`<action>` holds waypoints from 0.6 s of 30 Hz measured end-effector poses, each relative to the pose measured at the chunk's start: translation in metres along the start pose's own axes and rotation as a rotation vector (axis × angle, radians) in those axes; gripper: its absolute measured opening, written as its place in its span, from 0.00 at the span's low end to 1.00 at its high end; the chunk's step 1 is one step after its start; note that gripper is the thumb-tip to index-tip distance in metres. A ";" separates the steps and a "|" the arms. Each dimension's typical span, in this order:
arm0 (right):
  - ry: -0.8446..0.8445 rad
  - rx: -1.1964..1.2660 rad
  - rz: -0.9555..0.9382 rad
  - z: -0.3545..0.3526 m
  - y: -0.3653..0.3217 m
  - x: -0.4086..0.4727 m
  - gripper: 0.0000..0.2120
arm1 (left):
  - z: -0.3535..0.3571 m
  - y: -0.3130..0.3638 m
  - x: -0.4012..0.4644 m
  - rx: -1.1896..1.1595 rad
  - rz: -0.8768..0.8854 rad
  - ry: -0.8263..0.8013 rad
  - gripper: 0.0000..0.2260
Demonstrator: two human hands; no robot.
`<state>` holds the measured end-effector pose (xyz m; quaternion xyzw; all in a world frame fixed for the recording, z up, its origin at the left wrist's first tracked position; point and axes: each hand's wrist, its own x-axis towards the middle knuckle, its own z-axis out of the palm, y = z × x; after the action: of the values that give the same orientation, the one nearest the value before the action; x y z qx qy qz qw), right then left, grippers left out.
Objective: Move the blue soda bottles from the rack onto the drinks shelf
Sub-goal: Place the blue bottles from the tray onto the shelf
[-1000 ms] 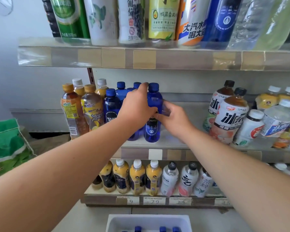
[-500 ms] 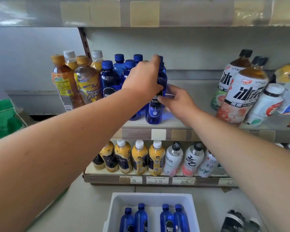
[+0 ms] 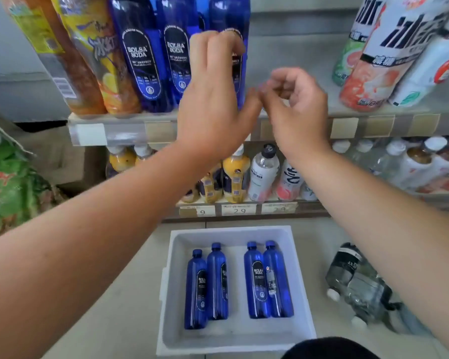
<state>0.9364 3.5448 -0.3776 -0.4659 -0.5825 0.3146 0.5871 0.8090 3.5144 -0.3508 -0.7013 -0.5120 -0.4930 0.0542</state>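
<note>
Left hand: my left hand (image 3: 213,104) is raised in front of the shelf, fingers loosely bent, fingertips at the label of the rightmost blue plastic soda bottle (image 3: 240,47); I cannot tell whether they touch it, and they do not wrap it.
Right hand: my right hand (image 3: 296,104) hangs just right of the left one, fingers loosely curled around nothing, blurred by motion.
Shelf bottles: I see three tall blue plastic soda bottles with dark oval labels standing upright side by side on the beige-edged drinks shelf (image 3: 347,125); the left one (image 3: 140,60) and the middle one (image 3: 175,60) read BOLSA SODA.
Neighbours on shelf: orange-yellow tea bottles (image 3: 94,60) stand just left of the blue ones; white-and-pink labelled bottles (image 3: 384,55) lean well to the right.
Rack: a white foam tray (image 3: 233,340) sits on the floor below my arms, holding four blue soda bottles lying flat, a left pair (image 3: 206,286) and a right pair (image 3: 268,281).
Floor: a shrink-wrapped pack of clear bottles (image 3: 355,283) lies right of the tray.
Lower shelf: yellow bottles (image 3: 235,174) and white bottles (image 3: 263,172) stand in a row.
</note>
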 end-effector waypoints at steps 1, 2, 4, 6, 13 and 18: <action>0.018 -0.010 -0.017 -0.006 0.007 -0.016 0.10 | 0.008 -0.004 -0.030 -0.072 -0.071 -0.036 0.17; 0.013 -0.004 -0.007 -0.011 0.019 -0.032 0.05 | 0.018 -0.007 -0.061 -0.127 -0.181 -0.094 0.15; -0.030 -0.025 0.083 -0.018 0.049 -0.067 0.03 | 0.041 -0.014 -0.126 -0.205 -0.484 -0.227 0.12; -0.099 -0.050 0.256 -0.023 0.089 -0.102 0.03 | 0.066 -0.022 -0.186 -0.237 -0.777 -0.351 0.12; -0.264 -0.292 0.714 -0.031 0.212 -0.192 0.09 | 0.124 -0.040 -0.298 -0.173 -1.182 -0.617 0.16; -0.360 -0.441 0.809 -0.029 0.250 -0.222 0.15 | 0.150 -0.045 -0.325 -0.109 -1.266 -0.696 0.19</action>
<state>0.9807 3.4292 -0.6895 -0.7061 -0.5000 0.4620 0.1952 0.8730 3.4068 -0.6887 -0.3884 -0.7824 -0.2027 -0.4427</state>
